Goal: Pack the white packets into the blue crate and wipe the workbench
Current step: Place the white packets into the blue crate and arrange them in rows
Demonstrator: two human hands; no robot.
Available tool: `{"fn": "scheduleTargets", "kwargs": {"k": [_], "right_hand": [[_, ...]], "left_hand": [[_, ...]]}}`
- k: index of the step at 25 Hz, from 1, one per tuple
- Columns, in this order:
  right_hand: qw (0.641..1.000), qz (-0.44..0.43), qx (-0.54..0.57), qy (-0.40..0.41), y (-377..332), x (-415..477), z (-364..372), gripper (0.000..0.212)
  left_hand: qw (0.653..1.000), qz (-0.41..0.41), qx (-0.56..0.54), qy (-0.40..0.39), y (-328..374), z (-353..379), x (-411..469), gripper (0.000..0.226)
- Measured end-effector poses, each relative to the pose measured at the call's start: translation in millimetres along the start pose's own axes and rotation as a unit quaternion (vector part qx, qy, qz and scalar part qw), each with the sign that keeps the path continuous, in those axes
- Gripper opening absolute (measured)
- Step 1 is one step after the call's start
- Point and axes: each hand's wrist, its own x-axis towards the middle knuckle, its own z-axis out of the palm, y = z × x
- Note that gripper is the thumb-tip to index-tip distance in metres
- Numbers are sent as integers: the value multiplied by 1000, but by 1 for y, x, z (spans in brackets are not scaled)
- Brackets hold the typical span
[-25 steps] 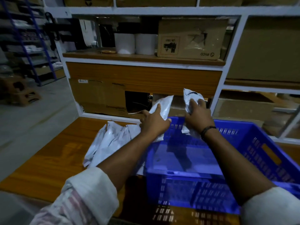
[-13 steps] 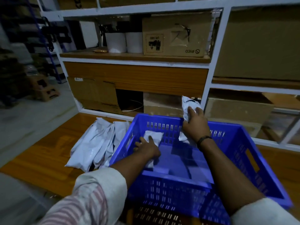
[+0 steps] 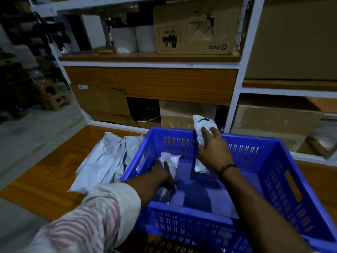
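- One white packet (image 3: 168,159) lies on the floor of the blue crate (image 3: 264,156) under the left hand (image 3: 162,172); gripping or just pressing, I cannot tell.
- The right hand (image 3: 213,150) clutches a second packet (image 3: 201,125) upright at the far wall; released carelessly, it could tip out behind.
- The pile (image 3: 105,161) sits on the bench (image 3: 45,179) beside the crate.

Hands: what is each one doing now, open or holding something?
Left hand: holds the lower white packet inside the blue crate.
Right hand: holds the upright white packet at the crate's far wall.
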Motion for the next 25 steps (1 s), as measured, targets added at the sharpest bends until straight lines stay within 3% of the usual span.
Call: {"fn": "scheduleTargets", "kwargs": {"k": [3, 7, 9, 11, 15, 18, 21, 25], "right_hand": [[1000, -4, -13, -9, -2, -3, -1, 64], [999, -26, -3, -41, -9, -8, -2, 63], [997, -54, 15, -60, -12, -9, -10, 61], [994, -61, 3, -95, -16, -12, -18, 55], [953, -29, -121, -275, -30, -18, 9, 43], [939, -22, -205, -277, -29, -9, 62, 63], [900, 7, -259, -352, -23, -12, 93, 88], [874, -20, -260, -409, -5, -22, 115, 113]], "left_hand": [[998, 48, 45, 25, 5, -8, -5, 128], [990, 94, 102, -32, -4, -13, -11, 116], [988, 112, 102, -16, -8, -20, -17, 111], [983, 140, 109, 47, -10, -28, -30, 103], [928, 197, 81, 307, -36, -42, -63, 67], [902, 242, 24, 357, -64, -43, -71, 53], [886, 270, 14, 375, -78, -35, -68, 51], [877, 264, -91, 391, -78, -34, -60, 53]]}}
